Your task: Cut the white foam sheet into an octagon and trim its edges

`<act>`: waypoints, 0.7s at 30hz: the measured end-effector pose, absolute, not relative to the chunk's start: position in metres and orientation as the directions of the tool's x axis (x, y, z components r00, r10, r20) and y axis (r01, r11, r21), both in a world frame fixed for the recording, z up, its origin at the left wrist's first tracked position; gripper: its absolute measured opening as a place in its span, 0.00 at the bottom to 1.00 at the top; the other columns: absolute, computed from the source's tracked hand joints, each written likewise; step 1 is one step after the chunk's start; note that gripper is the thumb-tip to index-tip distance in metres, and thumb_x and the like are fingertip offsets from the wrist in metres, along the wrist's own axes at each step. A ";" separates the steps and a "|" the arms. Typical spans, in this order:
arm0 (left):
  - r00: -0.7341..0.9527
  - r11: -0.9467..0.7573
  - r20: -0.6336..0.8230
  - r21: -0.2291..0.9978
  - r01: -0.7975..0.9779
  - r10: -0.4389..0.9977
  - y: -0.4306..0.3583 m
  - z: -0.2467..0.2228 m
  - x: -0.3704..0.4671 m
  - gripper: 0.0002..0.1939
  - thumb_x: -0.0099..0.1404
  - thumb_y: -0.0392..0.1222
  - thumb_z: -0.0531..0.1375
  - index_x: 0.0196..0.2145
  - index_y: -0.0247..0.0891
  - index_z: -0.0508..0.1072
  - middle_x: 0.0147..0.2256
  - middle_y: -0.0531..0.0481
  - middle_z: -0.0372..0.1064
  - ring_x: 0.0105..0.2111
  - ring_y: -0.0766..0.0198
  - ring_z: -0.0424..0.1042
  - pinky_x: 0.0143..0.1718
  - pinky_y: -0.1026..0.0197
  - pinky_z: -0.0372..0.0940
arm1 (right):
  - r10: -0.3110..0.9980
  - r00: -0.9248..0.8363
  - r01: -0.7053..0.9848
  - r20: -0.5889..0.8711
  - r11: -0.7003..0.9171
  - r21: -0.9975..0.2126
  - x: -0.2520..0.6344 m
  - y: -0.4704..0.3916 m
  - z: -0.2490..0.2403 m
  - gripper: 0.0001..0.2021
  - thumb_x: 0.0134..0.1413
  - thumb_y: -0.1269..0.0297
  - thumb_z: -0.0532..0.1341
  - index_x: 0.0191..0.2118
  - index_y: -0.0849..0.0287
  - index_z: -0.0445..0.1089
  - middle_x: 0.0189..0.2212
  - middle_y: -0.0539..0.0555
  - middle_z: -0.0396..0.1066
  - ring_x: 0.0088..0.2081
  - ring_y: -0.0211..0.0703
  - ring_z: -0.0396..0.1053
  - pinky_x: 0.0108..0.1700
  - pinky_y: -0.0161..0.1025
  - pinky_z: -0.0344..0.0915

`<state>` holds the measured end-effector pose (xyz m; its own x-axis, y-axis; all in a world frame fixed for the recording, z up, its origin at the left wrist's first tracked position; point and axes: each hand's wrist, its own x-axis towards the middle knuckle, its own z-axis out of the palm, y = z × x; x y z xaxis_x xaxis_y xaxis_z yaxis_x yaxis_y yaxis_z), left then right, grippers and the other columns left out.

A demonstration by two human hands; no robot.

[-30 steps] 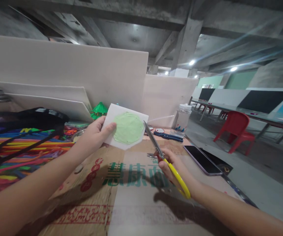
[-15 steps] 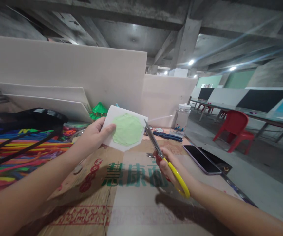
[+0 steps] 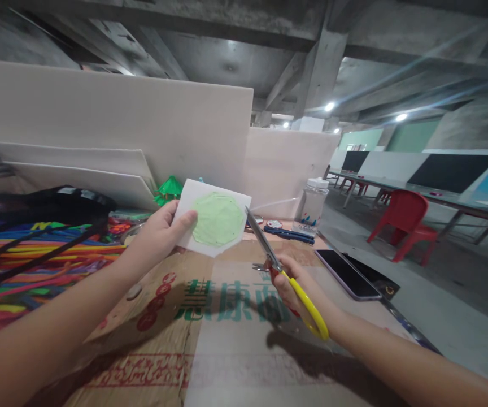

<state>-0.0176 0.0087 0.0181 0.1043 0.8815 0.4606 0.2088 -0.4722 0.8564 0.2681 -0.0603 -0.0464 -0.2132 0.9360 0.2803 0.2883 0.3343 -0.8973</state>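
Observation:
A white card or foam sheet (image 3: 185, 198), partly trimmed at its lower right, is pinched at its left edge by my left hand (image 3: 165, 229). On its face lies a flat, light green, roughly octagonal piece (image 3: 219, 219); my thumb rests on the green edge. My right hand (image 3: 297, 280) grips a pair of scissors (image 3: 267, 246) with yellow and red handles. The blade tips point up and left, at the sheet's right edge; whether they touch it I cannot tell. A second, small metal tool tip (image 3: 259, 267) shows beside the right fingers.
Printed cardboard (image 3: 151, 350) covers the tabletop. A phone (image 3: 348, 275), a dark blue cutter-like tool (image 3: 290, 234) and a clear bottle (image 3: 313, 206) stand or lie to the right. Colourful pipe cleaners (image 3: 57, 254) fill the left. White boards (image 3: 112, 124) rise behind.
The sheet has shifted slightly left and up with my left hand. The scissor tips have moved slightly left with it, staying near its right edge.

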 end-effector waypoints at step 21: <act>0.098 -0.439 0.428 0.867 0.235 0.898 0.007 0.019 -0.015 0.25 0.61 0.62 0.61 0.44 0.37 0.70 0.29 0.50 0.72 0.21 0.63 0.68 0.19 0.65 0.63 | 0.949 -0.194 0.271 0.247 0.294 -0.917 0.264 -0.065 -0.041 0.22 0.55 0.44 0.61 0.43 0.58 0.66 0.22 0.44 0.56 0.18 0.30 0.49 0.18 0.30 0.47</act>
<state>-0.0154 0.0074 0.0194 0.0981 0.8985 0.4279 0.2353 -0.4387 0.8673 0.2643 -0.0651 -0.0415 -0.1935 0.9495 0.2470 0.2712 0.2937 -0.9166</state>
